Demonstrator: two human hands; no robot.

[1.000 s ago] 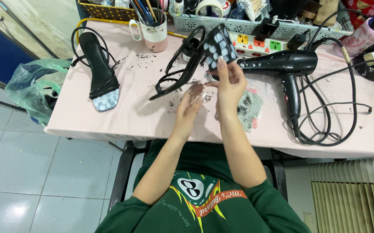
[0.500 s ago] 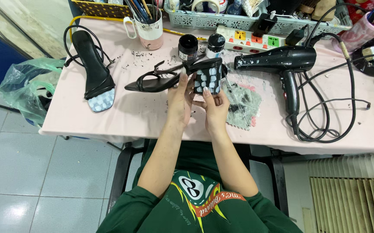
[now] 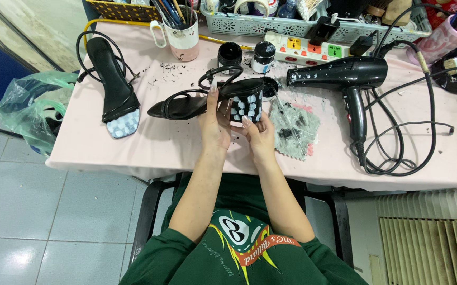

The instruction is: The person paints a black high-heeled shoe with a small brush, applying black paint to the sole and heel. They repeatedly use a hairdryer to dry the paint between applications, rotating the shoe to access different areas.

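Observation:
A black strappy sandal point(image 3: 197, 102) with a block heel point(image 3: 246, 107) covered in pale blue patches is held just above the pink table point(image 3: 160, 142), toe pointing left. My left hand point(image 3: 215, 122) grips it at the arch beside the heel, one finger raised against the straps. Under the heel, my right hand point(image 3: 260, 136) holds it from the right and below. The matching sandal point(image 3: 113, 87) lies flat at the table's left, its heel toward me.
A black hair dryer point(image 3: 344, 76) with a coiled cord lies at right. A stained cloth point(image 3: 293, 128) sits by my right hand. Two small jars point(image 3: 247, 54), a power strip point(image 3: 310, 47), a mug of brushes point(image 3: 180, 29) and baskets line the back. A green plastic bag point(image 3: 30, 105) hangs at left.
The sandal has been turned from heel-up to level with its toe to the left and brought lower toward me. Both hands have shifted to grip around the heel.

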